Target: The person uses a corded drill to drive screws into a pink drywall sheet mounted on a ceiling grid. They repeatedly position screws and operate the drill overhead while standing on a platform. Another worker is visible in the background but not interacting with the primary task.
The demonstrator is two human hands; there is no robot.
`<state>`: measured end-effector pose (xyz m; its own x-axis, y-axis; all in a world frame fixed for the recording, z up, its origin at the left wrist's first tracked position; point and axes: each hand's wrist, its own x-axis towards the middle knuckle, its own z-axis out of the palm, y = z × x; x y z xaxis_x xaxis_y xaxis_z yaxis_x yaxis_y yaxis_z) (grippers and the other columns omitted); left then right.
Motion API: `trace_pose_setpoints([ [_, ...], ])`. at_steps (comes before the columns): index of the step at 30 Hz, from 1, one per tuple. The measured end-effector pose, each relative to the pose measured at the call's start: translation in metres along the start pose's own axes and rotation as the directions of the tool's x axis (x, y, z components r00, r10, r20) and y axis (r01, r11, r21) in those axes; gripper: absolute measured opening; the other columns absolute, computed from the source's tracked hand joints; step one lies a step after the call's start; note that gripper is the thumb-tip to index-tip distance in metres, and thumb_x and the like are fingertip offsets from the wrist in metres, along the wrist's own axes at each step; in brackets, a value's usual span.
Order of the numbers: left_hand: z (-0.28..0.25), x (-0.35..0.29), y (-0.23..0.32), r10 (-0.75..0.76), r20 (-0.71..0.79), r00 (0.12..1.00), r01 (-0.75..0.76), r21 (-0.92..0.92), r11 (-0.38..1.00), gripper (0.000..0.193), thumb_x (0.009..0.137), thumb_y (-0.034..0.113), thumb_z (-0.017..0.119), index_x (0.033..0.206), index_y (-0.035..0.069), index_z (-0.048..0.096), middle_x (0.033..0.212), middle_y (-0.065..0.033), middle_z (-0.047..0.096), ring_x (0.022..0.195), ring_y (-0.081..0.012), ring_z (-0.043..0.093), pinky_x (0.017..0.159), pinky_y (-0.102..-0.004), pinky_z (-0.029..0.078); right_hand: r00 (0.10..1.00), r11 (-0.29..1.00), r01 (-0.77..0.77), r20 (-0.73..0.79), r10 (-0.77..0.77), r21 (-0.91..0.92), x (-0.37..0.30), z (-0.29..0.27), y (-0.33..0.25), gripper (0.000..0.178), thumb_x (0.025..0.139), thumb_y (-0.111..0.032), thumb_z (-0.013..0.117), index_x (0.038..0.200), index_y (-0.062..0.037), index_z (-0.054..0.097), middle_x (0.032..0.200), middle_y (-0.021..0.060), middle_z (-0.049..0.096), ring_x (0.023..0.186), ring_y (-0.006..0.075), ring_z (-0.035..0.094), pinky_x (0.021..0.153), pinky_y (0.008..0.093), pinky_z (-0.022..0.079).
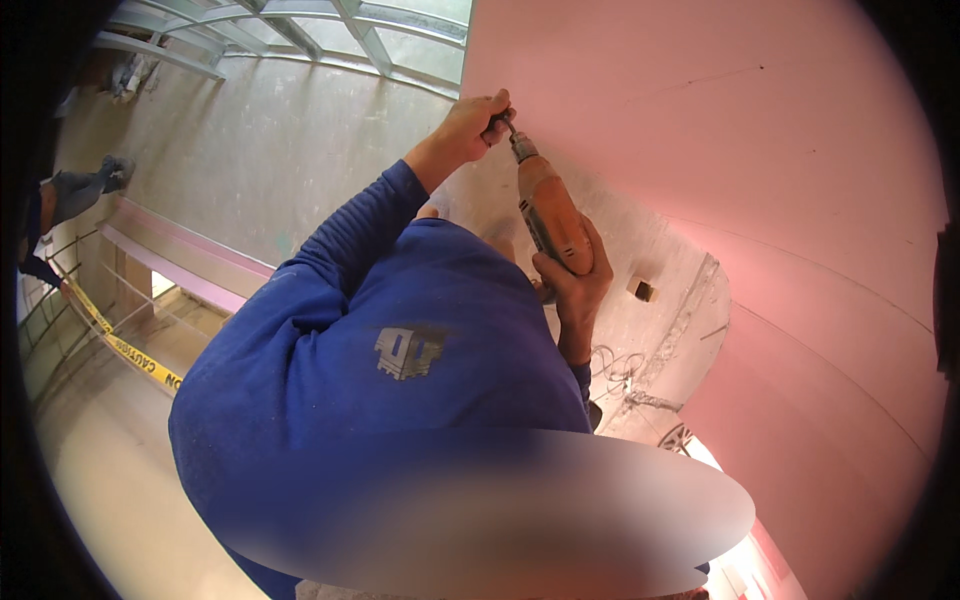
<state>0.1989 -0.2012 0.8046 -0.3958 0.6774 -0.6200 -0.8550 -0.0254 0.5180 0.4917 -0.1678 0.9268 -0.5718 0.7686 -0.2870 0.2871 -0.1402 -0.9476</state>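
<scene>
My right hand (582, 272) is wrapped round the rear grip of an orange power drill (548, 205), which points up and slightly left. A metal chuck (523, 147) with a thin bit sits at the drill's front end. Just beyond the chuck, my left hand (478, 125) is closed in a pinch at the bit's tip. Something small and dark shows between its fingers, too little of it to name. Both hands are close to the edge of a large pink board (700, 110).
Pale metal framing (330, 35) stands at the far left above the grey floor (300, 140). A square hole (643, 290) and loose wires (620, 372) lie right of me. Yellow caution tape (140, 357) runs along a railing at left, near another person's leg (80, 192).
</scene>
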Motion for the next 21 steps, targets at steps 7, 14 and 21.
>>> trace_pose_setpoints([
  [7, -0.012, 0.011, -0.01, -0.024, -0.023, 0.999, 0.025, 0.038, 0.999, 0.025, 0.117, 0.028, 0.061, 0.104, 0.006, 0.062, 0.092, -0.0059, 0.064, 0.065, -0.0097, 0.05, 0.05, -0.0232, 0.036, 0.994, 0.994, -0.105, -0.023, 0.105, -0.002, -0.002, 0.002, 0.005, 0.08, 0.071, -0.009, 0.091, 0.145, 0.0043, 0.067, 0.129, 0.0179, 0.076, 0.11, 0.024, 0.075, 0.095, 0.0358, 0.062],
  [14, -0.016, 0.013, -0.02, -0.03, -0.096, 0.995, 0.033, 0.035, 0.999, 0.023, 0.116, 0.025, 0.063, 0.104, 0.006, 0.063, 0.093, -0.0073, 0.067, 0.065, -0.0104, 0.052, 0.05, -0.0252, 0.038, 0.993, 0.993, -0.115, -0.006, 0.116, 0.023, 0.003, 0.0, 0.021, 0.082, 0.071, -0.009, 0.091, 0.146, 0.0076, 0.064, 0.13, 0.0192, 0.076, 0.114, 0.027, 0.075, 0.101, 0.0383, 0.061],
  [21, -0.015, 0.011, -0.024, -0.028, -0.109, 0.994, 0.029, 0.008, 1.0, 0.025, 0.115, 0.025, 0.065, 0.104, 0.003, 0.062, 0.094, -0.0082, 0.067, 0.064, -0.0106, 0.05, 0.049, -0.0264, 0.038, 0.989, 0.988, -0.143, -0.031, 0.145, 0.06, -0.005, 0.005, 0.023, 0.081, 0.071, -0.009, 0.092, 0.146, 0.0069, 0.065, 0.131, 0.0191, 0.076, 0.115, 0.0261, 0.074, 0.103, 0.0387, 0.06],
])
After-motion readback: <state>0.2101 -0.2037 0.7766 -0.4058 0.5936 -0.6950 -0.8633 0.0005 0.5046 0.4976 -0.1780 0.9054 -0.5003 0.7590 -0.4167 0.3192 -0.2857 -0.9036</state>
